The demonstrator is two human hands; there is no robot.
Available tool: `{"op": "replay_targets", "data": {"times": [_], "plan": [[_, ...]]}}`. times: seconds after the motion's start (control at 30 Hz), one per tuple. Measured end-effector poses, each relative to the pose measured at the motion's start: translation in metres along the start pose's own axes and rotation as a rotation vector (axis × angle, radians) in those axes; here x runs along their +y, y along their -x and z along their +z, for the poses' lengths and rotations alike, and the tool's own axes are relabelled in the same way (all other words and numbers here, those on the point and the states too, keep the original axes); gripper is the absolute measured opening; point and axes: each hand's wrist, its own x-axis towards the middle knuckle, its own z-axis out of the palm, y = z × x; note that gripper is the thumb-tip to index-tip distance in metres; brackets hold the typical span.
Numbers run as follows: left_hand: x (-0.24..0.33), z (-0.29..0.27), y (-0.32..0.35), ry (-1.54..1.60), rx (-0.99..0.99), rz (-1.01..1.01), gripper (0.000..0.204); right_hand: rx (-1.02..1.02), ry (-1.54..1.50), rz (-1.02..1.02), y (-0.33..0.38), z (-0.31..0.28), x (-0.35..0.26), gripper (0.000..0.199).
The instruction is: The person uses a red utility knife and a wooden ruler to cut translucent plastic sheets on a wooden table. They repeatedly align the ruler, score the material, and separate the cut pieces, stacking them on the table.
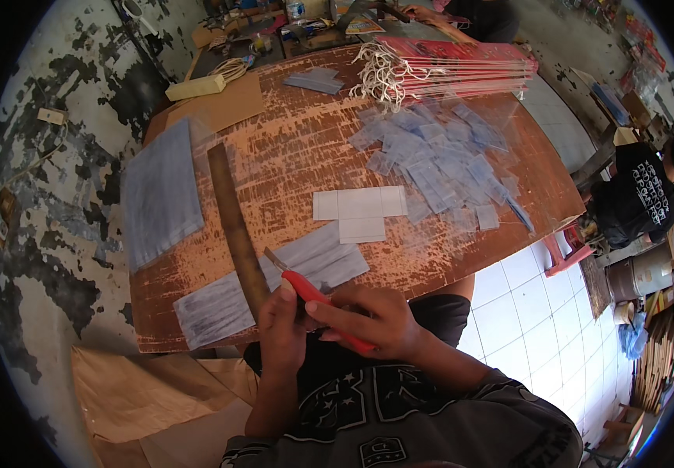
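Close to my body, over the table's near edge, I hold a red utility knife [305, 287] in both hands. Its narrow blade points up and away to the left. My left hand [280, 327] pinches the knife near the blade end, while my right hand [376, 318] is closed round the handle. Beyond them a strip of clear bluish plastic sheet [325, 261] lies on the worn brown table [274, 160]. A long brown flat bar [231, 210] crosses the strip's left part. White paper pieces with ruled lines [360, 204] lie just past the strip.
A large plastic sheet [163, 195] lies at the left. Many small cut plastic pieces [430, 156] are heaped at the right, below a stack of red items with white cords [446, 70]. A power strip [196, 87] sits far left. Another person [637, 191] is at the right.
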Motion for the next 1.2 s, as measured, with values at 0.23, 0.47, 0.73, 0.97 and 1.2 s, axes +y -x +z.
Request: {"op": "replay_targets", "data": {"times": [0.23,0.47,0.73,0.97,1.2], "plan": [[-0.007,-0.01,-0.003,-0.035,-0.076,0.036,0.043,0.005,0.015,0.017,0.002,-0.001,-0.001,0.06],[0.006,0.008,0.001,-0.156,0.021,0.08,0.041,0.018,0.011,0.003,0.0,0.002,-0.001,0.06],[-0.002,-0.003,0.002,-0.114,-0.029,0.089,0.044,-0.015,-0.035,0.02,-0.009,0.001,-0.009,0.064],[-0.001,-0.005,0.004,-0.144,-0.034,0.113,0.043,-0.012,-0.004,0.028,-0.01,0.006,-0.012,0.061],[0.001,-0.006,0.005,-0.191,0.011,0.132,0.043,0.037,-0.019,0.02,-0.009,0.017,-0.011,0.06]]}}
